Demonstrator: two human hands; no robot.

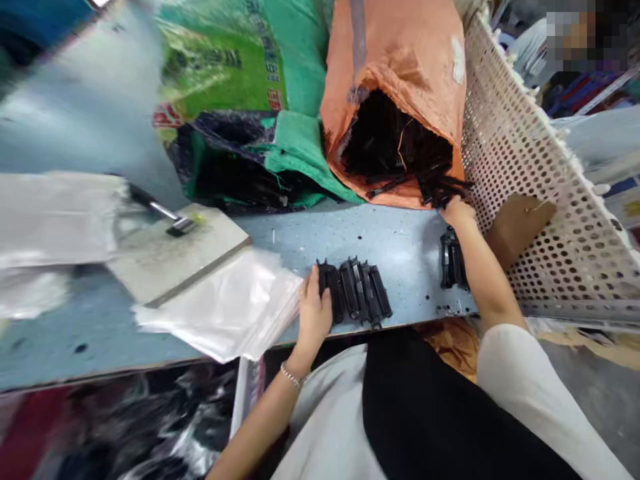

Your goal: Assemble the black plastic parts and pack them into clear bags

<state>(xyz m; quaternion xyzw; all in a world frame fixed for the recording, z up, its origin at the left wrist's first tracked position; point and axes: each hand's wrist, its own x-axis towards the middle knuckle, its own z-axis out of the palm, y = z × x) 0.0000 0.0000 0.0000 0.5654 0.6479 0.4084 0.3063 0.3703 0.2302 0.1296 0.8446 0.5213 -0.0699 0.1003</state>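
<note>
My left hand (315,307) lies against the left end of a row of black plastic parts (360,293) on the blue table. Its fingers are stretched out, with the thumb apart, and touch the outermost part. Over at the right, my right hand (459,215) is at the lip of an orange woven sack (395,40), its fingers closed on black plastic pieces (440,190) spilling from the mouth. The fingertips are partly hidden there. Beneath my right forearm a smaller group of black parts (451,260) rests on the table, partly covered by the arm.
A green woven sack (300,73) lies open beside the orange one. Clear plastic bags (225,307) sit under a grey board (175,257) with a metal-handled tool (175,221) on it. A perforated cream crate (540,173) borders the right side. Another person is at the upper right.
</note>
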